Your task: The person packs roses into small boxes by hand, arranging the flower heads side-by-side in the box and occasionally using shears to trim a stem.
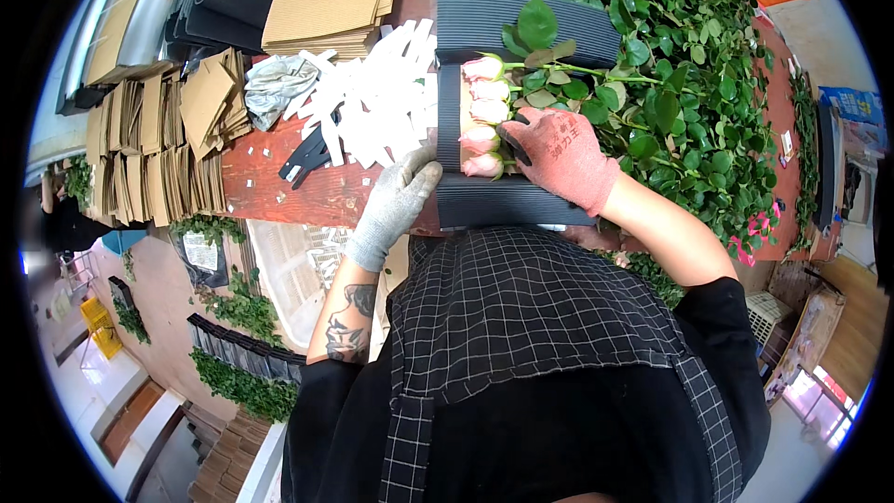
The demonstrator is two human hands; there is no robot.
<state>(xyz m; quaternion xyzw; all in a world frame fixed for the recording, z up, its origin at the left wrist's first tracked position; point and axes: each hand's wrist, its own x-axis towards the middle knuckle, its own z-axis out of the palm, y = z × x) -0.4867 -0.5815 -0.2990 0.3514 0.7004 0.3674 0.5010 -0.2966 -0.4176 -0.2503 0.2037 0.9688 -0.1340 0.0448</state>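
Observation:
A row of several pale pink roses lies with the heads to the left on black corrugated cardboard, their leafy stems running right. My right hand, in a pink glove with dark fingertips, curls its fingers around the base of the rose heads nearest me. In a grey glove, my left hand is at the cardboard's left edge, thumb and fingers drawn together. What it may be pinching is too small to make out. A narrow black corrugated strip runs beside the rose heads.
White paper strips lie heaped left of the roses, by a black stapler-like tool and a crumpled grey glove. Stacks of brown cardboard pieces fill the table's left end. Leafy rose stems cover the right side.

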